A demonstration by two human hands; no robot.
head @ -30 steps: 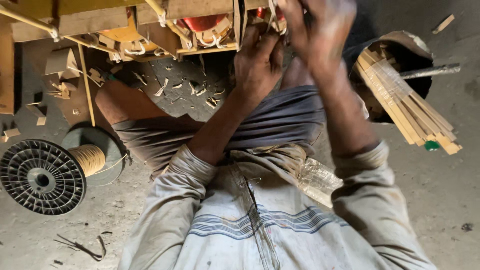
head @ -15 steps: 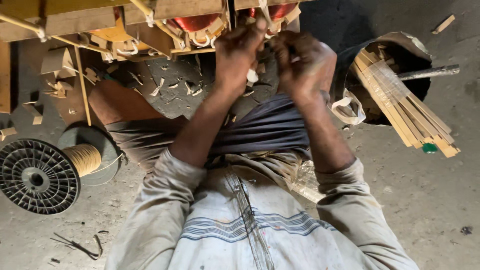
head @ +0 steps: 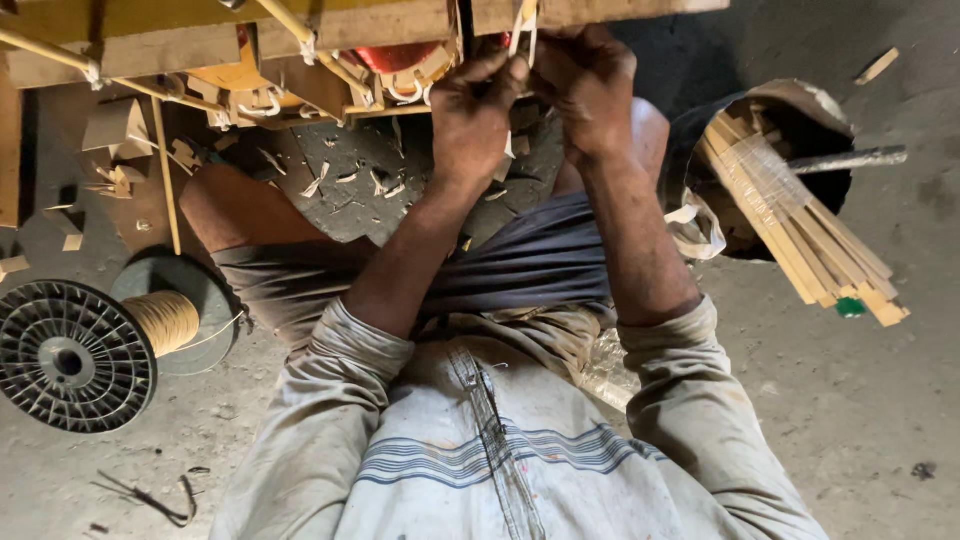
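Note:
Both my hands are raised to the underside edge of a wooden frame of slats and thin sticks at the top of the head view. My left hand pinches a pale strip or cord that hangs at the frame's edge. Just to its right, my right hand closes its fingers on the same strip. The fingertips hide the exact spot where the strip meets the wood. Red round parts and pale loops show inside the frame.
A black spool wound with tan cord lies on the floor at left. At right, a dark bucket holds a bundle of bamboo slats and a metal rod. Wood chips litter the ground between my knees.
My hands have come down and leftward from the top right, closing together on the strip at the frame's edge. The view has shifted slightly.

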